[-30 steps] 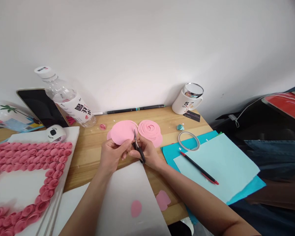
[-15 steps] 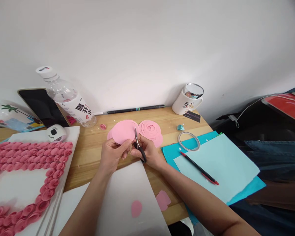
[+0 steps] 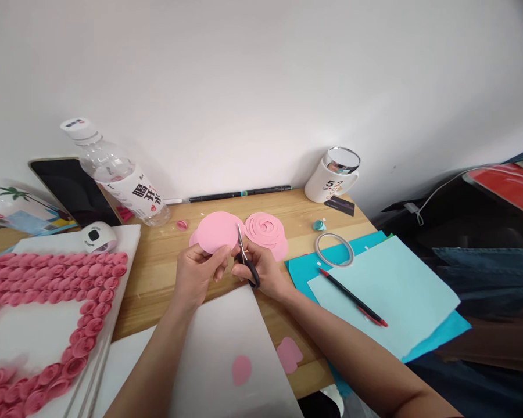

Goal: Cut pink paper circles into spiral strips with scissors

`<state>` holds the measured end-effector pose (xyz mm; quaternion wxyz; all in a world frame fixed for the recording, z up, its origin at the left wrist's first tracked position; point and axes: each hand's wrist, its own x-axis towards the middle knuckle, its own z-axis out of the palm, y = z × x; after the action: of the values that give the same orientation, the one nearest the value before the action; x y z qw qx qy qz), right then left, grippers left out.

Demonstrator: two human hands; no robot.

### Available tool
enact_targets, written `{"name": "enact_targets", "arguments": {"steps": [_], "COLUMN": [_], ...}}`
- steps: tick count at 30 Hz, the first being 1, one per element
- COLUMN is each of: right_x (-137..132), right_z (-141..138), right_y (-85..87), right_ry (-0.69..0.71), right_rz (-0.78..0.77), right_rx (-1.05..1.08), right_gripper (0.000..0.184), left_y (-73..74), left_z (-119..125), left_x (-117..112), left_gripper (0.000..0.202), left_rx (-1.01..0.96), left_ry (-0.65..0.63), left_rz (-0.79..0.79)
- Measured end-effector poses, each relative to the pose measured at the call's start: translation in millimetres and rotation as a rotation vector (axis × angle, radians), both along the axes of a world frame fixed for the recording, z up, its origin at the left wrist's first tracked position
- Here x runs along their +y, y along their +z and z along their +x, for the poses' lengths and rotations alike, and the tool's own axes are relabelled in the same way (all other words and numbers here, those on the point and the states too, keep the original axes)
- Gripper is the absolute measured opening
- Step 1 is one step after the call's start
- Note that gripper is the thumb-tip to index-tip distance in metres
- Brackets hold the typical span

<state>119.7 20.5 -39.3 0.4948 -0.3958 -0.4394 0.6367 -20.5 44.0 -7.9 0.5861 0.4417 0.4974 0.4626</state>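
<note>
My left hand (image 3: 197, 273) pinches a pink paper disc (image 3: 217, 232) by its lower edge and holds it above the wooden desk (image 3: 165, 267). My right hand (image 3: 261, 270) grips small black-handled scissors (image 3: 245, 258), blades pointing up at the disc's right edge. Just behind lies a pink paper spiral (image 3: 265, 229), cut and flat on the desk.
A white board with rows of pink paper roses (image 3: 47, 307) fills the left. A water bottle (image 3: 113, 174), tablet (image 3: 72, 188), black marker (image 3: 239, 193) and mug (image 3: 333, 177) line the wall. Tape ring (image 3: 335, 249), red pen (image 3: 353, 297) and blue paper sheets (image 3: 387, 290) lie right. White sheet (image 3: 226, 354) with pink scraps in front.
The scissors and the pink disc have shifted very slightly; the hands stay in the same place.
</note>
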Motion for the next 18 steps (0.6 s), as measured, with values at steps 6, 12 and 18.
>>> {"name": "enact_targets", "arguments": {"steps": [6, 12, 18], "right_x": [0.0, -0.3, 0.3], "right_z": [0.5, -1.4, -1.0], "right_y": [0.0, -2.9, 0.7], "right_ry": [-0.002, 0.018, 0.019], "right_rz": [-0.007, -0.029, 0.005], "right_rx": [-0.011, -0.015, -0.013], "right_gripper": [0.050, 0.050, 0.051], "left_y": [4.1, 2.7, -0.6], "left_z": [1.3, 2.3, -0.8], "left_x": [-0.4, -0.4, 0.8], "left_gripper": [0.023, 0.020, 0.022], "left_rx": [-0.024, -0.080, -0.013], "left_ry": [0.008, 0.046, 0.028], "left_rz": [0.013, -0.008, 0.006]}}
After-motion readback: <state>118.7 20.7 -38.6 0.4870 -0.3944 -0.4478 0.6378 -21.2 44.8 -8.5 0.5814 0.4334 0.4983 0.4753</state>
